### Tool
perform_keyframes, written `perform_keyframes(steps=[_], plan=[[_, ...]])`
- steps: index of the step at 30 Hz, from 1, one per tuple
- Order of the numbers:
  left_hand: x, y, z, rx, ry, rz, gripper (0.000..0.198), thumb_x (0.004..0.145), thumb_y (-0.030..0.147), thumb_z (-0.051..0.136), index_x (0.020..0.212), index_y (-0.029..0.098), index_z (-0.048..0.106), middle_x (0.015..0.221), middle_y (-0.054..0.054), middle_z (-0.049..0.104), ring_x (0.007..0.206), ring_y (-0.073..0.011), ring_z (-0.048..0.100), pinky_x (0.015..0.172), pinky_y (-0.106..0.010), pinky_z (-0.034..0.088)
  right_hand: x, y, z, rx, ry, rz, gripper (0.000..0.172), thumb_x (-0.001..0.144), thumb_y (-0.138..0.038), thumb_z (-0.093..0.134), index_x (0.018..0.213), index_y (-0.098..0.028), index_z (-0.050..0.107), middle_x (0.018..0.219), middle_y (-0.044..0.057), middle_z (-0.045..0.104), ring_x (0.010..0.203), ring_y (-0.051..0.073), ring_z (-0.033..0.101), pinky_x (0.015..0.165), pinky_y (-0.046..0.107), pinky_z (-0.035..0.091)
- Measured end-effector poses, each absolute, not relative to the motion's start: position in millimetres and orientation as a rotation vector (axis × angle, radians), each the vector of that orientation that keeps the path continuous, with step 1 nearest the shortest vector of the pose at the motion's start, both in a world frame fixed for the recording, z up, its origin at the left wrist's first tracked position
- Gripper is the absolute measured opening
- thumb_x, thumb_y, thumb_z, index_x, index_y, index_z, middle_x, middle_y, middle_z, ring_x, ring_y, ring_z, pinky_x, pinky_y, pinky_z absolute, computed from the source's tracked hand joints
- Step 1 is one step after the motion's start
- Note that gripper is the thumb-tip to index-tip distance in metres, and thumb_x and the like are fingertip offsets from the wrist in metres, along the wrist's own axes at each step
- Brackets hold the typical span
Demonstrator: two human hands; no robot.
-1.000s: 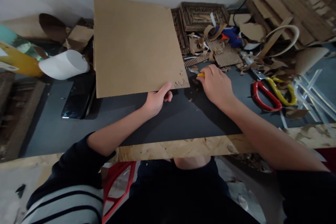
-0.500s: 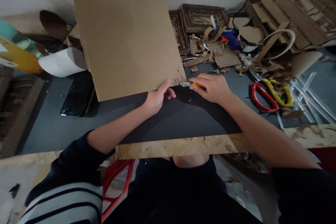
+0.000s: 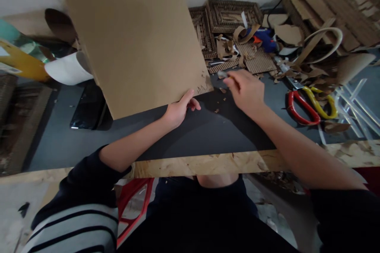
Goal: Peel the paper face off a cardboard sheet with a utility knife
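Note:
A large brown cardboard sheet (image 3: 139, 43) slants up over the table, its lower edge toward me. My left hand (image 3: 178, 110) grips that edge, thumb on the face and fingers underneath, partly hidden. Short dark marks and torn bits show at the sheet's lower right corner, beside my thumb. My right hand (image 3: 247, 89) is closed around a small utility knife (image 3: 222, 74), apart from the cardboard and just right of it. The knife is blurred and its handle is mostly covered by my fingers.
Scissors (image 3: 303, 106) with red and yellow handles lie to the right, near clear sticks (image 3: 353, 106). Cardboard scraps and a blue glue gun (image 3: 265, 39) are heaped behind my right hand. A black phone (image 3: 87, 106) and a white roll (image 3: 68, 69) sit at left.
My right hand has moved away from the sheet's corner, up and to the right, with the knife. The cardboard has tilted slightly, its top shifting left and up.

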State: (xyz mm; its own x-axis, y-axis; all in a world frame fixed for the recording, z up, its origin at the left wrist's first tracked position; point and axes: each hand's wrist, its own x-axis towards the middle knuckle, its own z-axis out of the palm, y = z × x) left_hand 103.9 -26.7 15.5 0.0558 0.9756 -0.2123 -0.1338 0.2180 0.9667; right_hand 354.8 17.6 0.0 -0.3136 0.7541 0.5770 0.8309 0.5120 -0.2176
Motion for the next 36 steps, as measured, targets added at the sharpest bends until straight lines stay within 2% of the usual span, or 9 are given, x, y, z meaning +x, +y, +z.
perform_keyframes(steps=[2, 5, 8, 11, 13, 20, 29, 36], plan=[[104.9, -27.8, 15.4, 0.965, 1.154, 1.092, 0.05, 0.104, 0.048, 0.071, 0.063, 0.024, 0.054, 0.051, 0.003, 0.059, 0.052, -0.0127, 0.062, 0.057, -0.028, 0.048, 368.3, 29.2, -3.8, -1.363, -2.006, -0.166, 0.049, 0.118, -0.055, 0.042, 0.13, -0.025, 0.079, 0.117, 0.016, 0.081, 0.102, 0.033, 0.076, 0.08, 0.044, 0.057], [106.2, -28.2, 15.5, 0.967, 1.149, 1.087, 0.048, 0.101, 0.051, 0.075, 0.066, 0.024, 0.055, 0.05, 0.005, 0.056, 0.051, -0.0138, 0.065, 0.056, -0.028, 0.048, 379.6, 38.8, -6.5, -1.342, -1.999, -0.197, 0.048, 0.116, -0.057, 0.049, 0.128, -0.025, 0.081, 0.122, 0.018, 0.081, 0.112, 0.038, 0.075, 0.095, 0.055, 0.058], [106.3, -28.2, 14.1, 0.986, 1.161, 1.074, 0.051, 0.102, 0.054, 0.073, 0.065, 0.024, 0.055, 0.05, 0.003, 0.058, 0.052, -0.0135, 0.064, 0.057, -0.028, 0.049, 367.7, 29.1, -2.0, -1.157, -2.093, -0.115, 0.039, 0.113, -0.053, 0.057, 0.128, -0.026, 0.082, 0.129, 0.016, 0.081, 0.121, 0.037, 0.074, 0.105, 0.058, 0.058], [103.7, -29.6, 9.1, 1.068, 1.158, 1.051, 0.054, 0.102, 0.057, 0.07, 0.062, 0.023, 0.058, 0.054, 0.0, 0.064, 0.053, -0.0133, 0.063, 0.059, -0.029, 0.051, 344.1, 9.8, 4.6, -0.963, -2.195, 0.101, 0.028, 0.114, -0.041, 0.059, 0.118, -0.028, 0.084, 0.117, 0.009, 0.084, 0.107, 0.027, 0.079, 0.098, 0.046, 0.063], [101.0, -31.1, 4.5, 1.152, 1.136, 1.035, 0.055, 0.102, 0.06, 0.068, 0.062, 0.023, 0.063, 0.058, -0.002, 0.069, 0.054, -0.0133, 0.063, 0.06, -0.029, 0.051, 332.6, 0.9, 6.6, -0.907, -2.212, 0.15, 0.025, 0.112, -0.036, 0.062, 0.114, -0.027, 0.085, 0.111, 0.008, 0.084, 0.102, 0.025, 0.08, 0.093, 0.043, 0.064], [99.1, -32.8, 3.1, 1.254, 1.152, 0.977, 0.059, 0.104, 0.063, 0.065, 0.064, 0.021, 0.069, 0.064, -0.005, 0.075, 0.057, -0.0148, 0.064, 0.061, -0.03, 0.052, 326.2, -2.1, 7.3, -0.966, -2.275, 0.039, 0.028, 0.113, -0.034, 0.059, 0.104, -0.026, 0.085, 0.104, 0.007, 0.084, 0.097, 0.025, 0.079, 0.09, 0.042, 0.062], [101.3, -32.8, 12.9, 1.316, 1.201, 0.875, 0.056, 0.111, 0.041, 0.06, 0.06, 0.02, 0.072, 0.068, -0.006, 0.078, 0.06, -0.015, 0.066, 0.074, -0.031, 0.056, 317.9, -3.5, 8.6, -0.978, -2.354, -0.138, 0.022, 0.105, -0.021, 0.052, 0.1, -0.023, 0.073, 0.101, 0.01, 0.079, 0.094, 0.026, 0.076, 0.083, 0.039, 0.059], [99.8, -32.4, 11.7, 1.34, 1.202, 0.849, 0.058, 0.109, 0.051, 0.062, 0.06, 0.022, 0.071, 0.068, -0.005, 0.078, 0.062, -0.0158, 0.067, 0.074, -0.031, 0.057, 322.2, -0.7, 6.9, -1.005, -2.33, -0.059, 0.02, 0.106, -0.021, 0.051, 0.099, -0.025, 0.069, 0.102, 0.009, 0.077, 0.095, 0.026, 0.073, 0.086, 0.04, 0.059]])
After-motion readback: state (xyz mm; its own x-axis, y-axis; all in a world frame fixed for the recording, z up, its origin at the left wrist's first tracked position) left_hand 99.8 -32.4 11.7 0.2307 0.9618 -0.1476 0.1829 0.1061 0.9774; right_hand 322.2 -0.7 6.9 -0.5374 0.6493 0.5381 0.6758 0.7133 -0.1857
